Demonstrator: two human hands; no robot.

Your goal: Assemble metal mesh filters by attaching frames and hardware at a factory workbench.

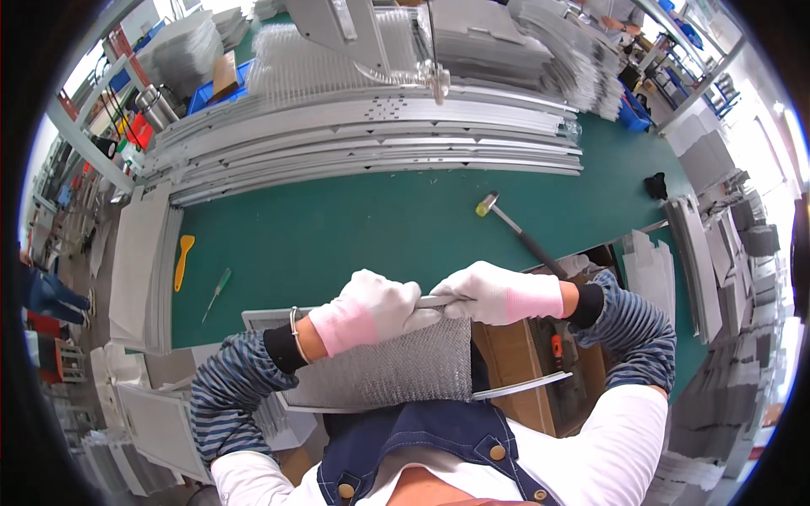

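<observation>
Here on the left, the left hand (371,308) is curled tight round the frame strip (435,301) on the far edge of the silver mesh panel (396,367), which sits between the green table (337,223) and the apron (396,430); a firm hold there should stop it twisting. Across to the right, the right hand (494,293) pinches that same strip, thumb against fingers, and even, gentle pressure looks wisest, lest the strip bend or the mesh crease.
</observation>
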